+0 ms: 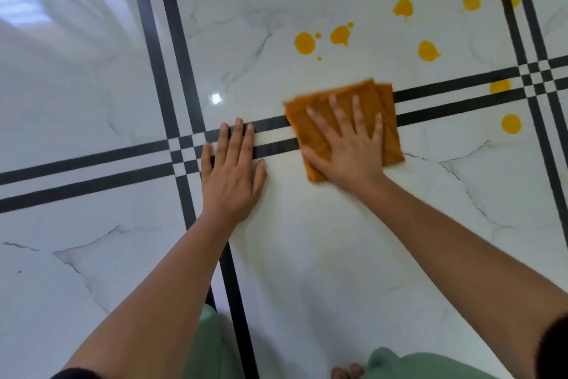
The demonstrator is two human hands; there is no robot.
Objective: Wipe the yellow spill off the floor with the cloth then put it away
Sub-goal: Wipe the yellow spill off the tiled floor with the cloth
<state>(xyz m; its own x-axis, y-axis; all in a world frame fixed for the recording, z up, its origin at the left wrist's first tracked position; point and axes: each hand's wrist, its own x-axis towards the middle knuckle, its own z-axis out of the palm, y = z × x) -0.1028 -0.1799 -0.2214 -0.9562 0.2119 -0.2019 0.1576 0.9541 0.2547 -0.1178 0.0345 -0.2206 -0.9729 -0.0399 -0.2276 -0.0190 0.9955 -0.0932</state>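
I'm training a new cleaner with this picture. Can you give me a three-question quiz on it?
1. True or false: the left hand rests on the cloth.
2. Which hand presses the cloth flat: A) left, B) right, C) both?
3. Fill in: the yellow spots lie mostly ____ the cloth, away from the person.

Key:
1. False; it lies flat on the bare floor.
2. B, the right hand.
3. beyond
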